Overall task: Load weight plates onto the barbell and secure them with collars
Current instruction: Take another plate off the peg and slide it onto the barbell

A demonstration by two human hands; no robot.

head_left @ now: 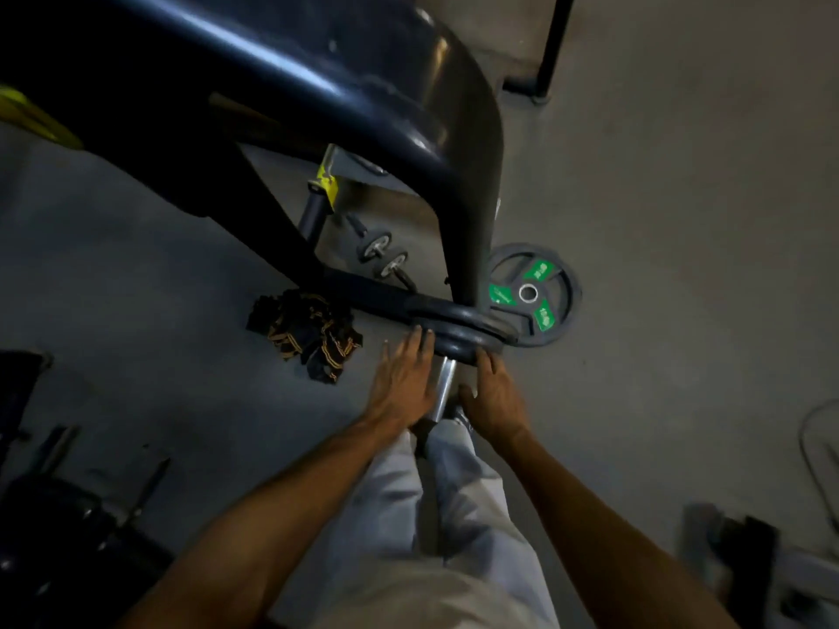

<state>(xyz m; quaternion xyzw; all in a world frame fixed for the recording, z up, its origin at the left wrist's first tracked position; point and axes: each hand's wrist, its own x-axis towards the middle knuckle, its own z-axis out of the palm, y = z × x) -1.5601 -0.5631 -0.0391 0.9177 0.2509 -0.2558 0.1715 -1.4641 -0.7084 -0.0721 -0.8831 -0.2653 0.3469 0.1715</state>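
A silver barbell sleeve (442,388) points toward me at the middle of the view. Two dark weight plates (463,331) sit on it, stacked against each other near the rack post. My left hand (402,381) lies flat to the left of the sleeve, its fingertips touching the nearer plate's face. My right hand (495,397) is to the right of the sleeve, fingers spread against the same plate. Neither hand grips anything. A black plate with green labels (535,292) lies flat on the floor just behind. I see no collar.
A dark curved rack frame (454,152) arches overhead and comes down beside the plates. Crumpled dark gloves or cloth (306,335) lie on the floor at left. A small dumbbell (383,254) lies farther back. Dark equipment fills the lower left corner.
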